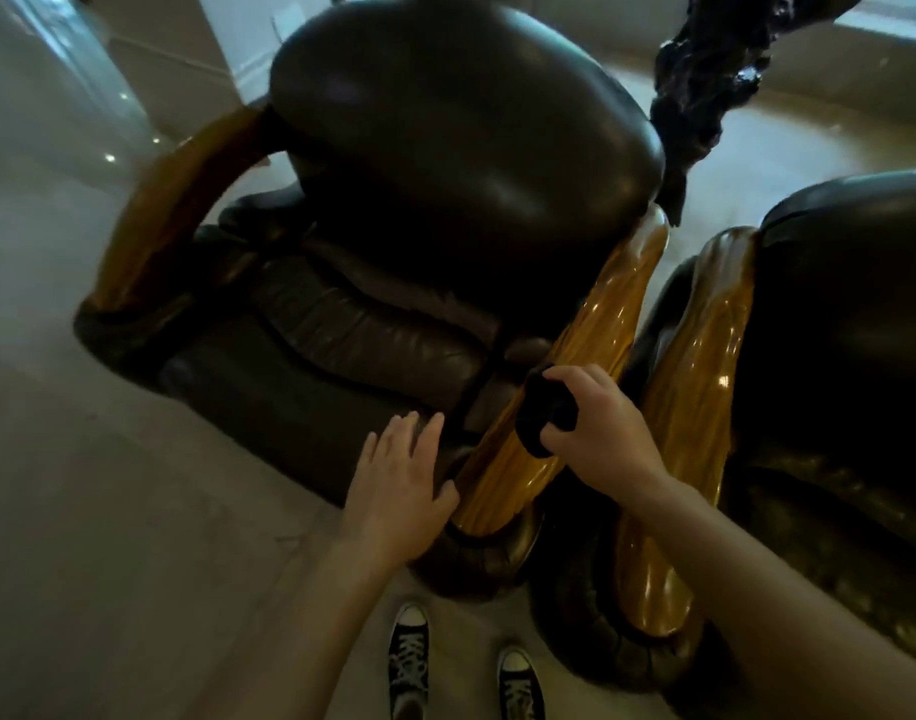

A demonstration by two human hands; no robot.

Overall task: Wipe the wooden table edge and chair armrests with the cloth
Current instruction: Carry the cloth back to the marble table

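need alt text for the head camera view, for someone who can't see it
A person's right hand presses a black cloth onto the glossy wooden armrest of a dark leather armchair, seen from above. The left hand rests open beside it; a second armchair stands at right.

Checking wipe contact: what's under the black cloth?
The black cloth, gripped by the right hand, lies on the glossy wooden armrest of the left chair. Bare wood shows above and below it. The patch beneath it is covered.
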